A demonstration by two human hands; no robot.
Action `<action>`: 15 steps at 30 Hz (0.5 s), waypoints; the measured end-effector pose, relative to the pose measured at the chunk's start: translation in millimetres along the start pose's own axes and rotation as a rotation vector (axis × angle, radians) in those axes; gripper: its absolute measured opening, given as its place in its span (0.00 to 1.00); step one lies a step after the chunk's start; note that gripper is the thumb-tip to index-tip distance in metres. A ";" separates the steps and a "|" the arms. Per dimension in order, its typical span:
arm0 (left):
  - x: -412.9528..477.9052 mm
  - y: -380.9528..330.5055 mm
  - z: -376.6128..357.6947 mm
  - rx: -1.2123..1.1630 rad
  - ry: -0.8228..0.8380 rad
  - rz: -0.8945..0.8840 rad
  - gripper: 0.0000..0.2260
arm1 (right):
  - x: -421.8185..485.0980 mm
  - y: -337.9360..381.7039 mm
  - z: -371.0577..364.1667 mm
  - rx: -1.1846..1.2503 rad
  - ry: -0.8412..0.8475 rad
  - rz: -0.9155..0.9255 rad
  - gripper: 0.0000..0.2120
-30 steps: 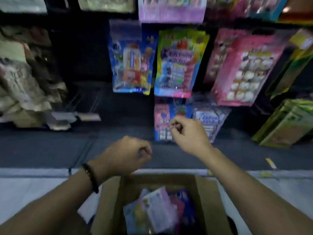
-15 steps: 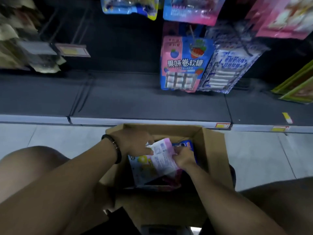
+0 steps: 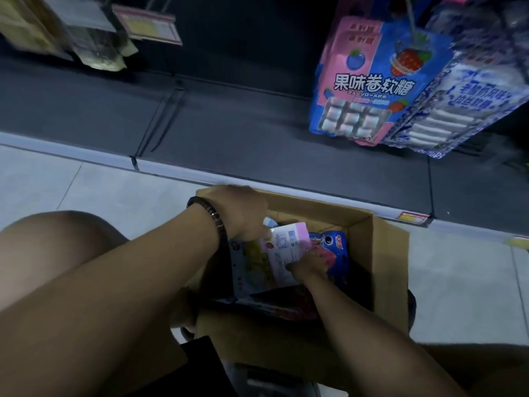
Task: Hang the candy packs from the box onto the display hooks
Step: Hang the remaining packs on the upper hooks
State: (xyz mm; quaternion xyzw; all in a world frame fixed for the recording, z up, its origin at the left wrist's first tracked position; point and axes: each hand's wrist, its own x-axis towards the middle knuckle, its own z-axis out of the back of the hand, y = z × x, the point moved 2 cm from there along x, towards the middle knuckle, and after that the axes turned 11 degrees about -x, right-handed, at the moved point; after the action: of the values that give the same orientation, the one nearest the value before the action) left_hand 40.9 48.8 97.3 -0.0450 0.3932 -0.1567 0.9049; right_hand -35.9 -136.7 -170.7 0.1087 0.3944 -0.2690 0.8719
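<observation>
Down at 6 o'clock, one open cardboard box [image 3: 382, 253] sits on the tiled floor [image 3: 86, 193], and both your hands are inside it. Your left hand [image 3: 243, 213], with one dark bead bracelet [image 3: 213, 217] on the wrist, has its grip pinched on the top corner of a white-and-pink candy pack [image 3: 286, 247]. Your right hand [image 3: 310, 263] curls its grip on that pack's lower right edge.

You can count at least three packs in the box: the held one, a pale blue-and-yellow pack [image 3: 250, 267] under it toward 9 o'clock, and a blue pack [image 3: 336, 247] toward 3 o'clock. Your forearms hide the near part of the box.

At 1 o'clock two kinds hang over the dark shelf base [image 3: 229, 124]: a pink-and-blue gummy pack [image 3: 372, 81] and, touching its right side, a blue-and-white pack [image 3: 446, 110]. One price tag [image 3: 147, 27] hangs at 11 o'clock.
</observation>
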 end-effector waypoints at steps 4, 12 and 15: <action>3.9 1.4 1.6 0.065 -0.069 0.060 0.20 | -1.3 1.8 -2.3 0.062 0.001 -0.021 0.45; 10.1 -3.0 2.9 0.084 -0.047 0.056 0.23 | -7.0 -0.2 5.8 0.307 0.159 0.187 0.18; 11.2 -0.2 0.9 0.056 -0.021 0.044 0.25 | -13.7 -2.6 23.1 0.497 0.232 0.249 0.09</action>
State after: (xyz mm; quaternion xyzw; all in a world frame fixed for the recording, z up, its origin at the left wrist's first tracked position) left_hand 48.7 45.0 90.2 -0.0124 0.3801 -0.1475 0.9130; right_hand -30.3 -142.8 -145.1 0.3965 0.3973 -0.2342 0.7938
